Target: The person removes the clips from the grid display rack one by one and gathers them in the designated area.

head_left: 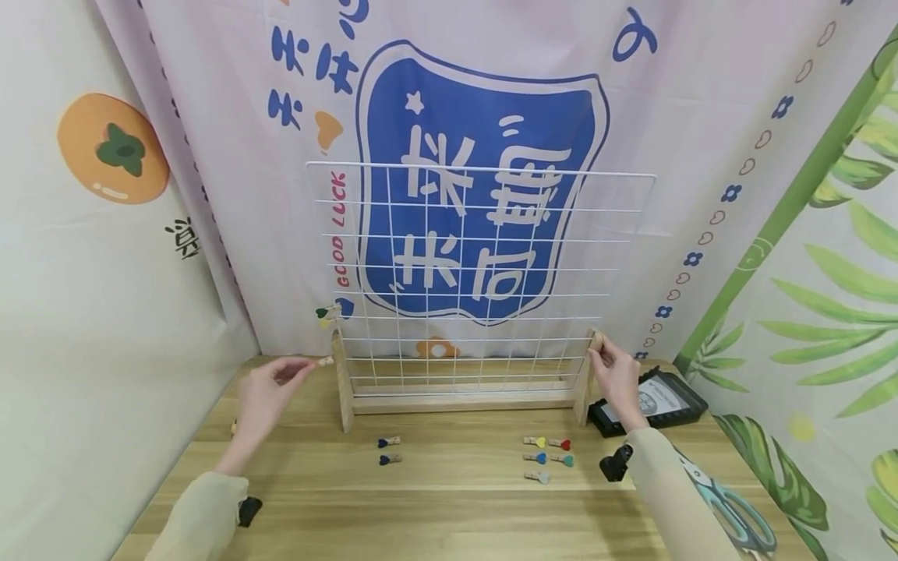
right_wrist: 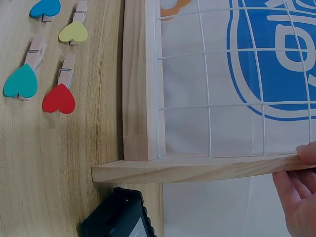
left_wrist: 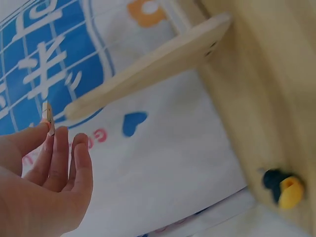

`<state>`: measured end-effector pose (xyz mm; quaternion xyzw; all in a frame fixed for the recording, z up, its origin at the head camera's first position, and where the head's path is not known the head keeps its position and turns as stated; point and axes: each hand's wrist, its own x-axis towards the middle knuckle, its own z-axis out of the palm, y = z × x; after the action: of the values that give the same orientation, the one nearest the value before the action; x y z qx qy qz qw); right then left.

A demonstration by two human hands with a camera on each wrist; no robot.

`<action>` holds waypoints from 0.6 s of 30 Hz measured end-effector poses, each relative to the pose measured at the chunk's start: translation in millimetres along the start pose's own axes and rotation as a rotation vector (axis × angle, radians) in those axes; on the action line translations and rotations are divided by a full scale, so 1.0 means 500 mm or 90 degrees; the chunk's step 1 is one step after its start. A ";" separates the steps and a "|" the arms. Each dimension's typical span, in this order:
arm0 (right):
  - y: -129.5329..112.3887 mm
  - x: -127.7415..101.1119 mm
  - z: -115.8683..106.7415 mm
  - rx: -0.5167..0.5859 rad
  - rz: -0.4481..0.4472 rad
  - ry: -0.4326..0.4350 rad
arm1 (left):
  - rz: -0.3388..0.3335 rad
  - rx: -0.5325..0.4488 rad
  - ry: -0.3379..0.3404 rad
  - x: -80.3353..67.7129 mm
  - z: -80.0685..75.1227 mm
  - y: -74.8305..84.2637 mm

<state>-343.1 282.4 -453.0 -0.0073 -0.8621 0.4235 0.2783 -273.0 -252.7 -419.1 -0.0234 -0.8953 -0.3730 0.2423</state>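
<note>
My left hand [head_left: 269,393] pinches a small wooden clothespin [left_wrist: 47,112] between thumb and fingers, beside the left post [head_left: 343,389] of a wooden stand. A white wire grid [head_left: 449,269] stands upright in that stand. With thumb and fingers, my right hand [head_left: 617,375] grips the upper part of the right wooden post [right_wrist: 207,169]. Clipped at the grid's left edge is a clothespin with a green heart [head_left: 323,313]. On the table at front right lie several heart clothespins, among them a red one [right_wrist: 59,98] and a yellow one [right_wrist: 73,32].
Two clothespins with dark blue hearts [head_left: 383,442] lie at front left. A black case [head_left: 666,401] sits right of the stand, with teal-handled scissors [head_left: 737,514] nearer. A small yellow and dark object [left_wrist: 286,190] lies at the table's left. Printed cloth [head_left: 238,140] hangs behind.
</note>
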 end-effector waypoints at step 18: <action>-0.002 -0.001 -0.002 0.000 -0.015 0.007 | 0.019 -0.001 -0.211 -0.075 0.142 -0.091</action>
<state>-342.1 282.5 -452.2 0.0007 -0.8603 0.4203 0.2885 -279.4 -232.2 -508.7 -0.0983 -0.9221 -0.3614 0.0972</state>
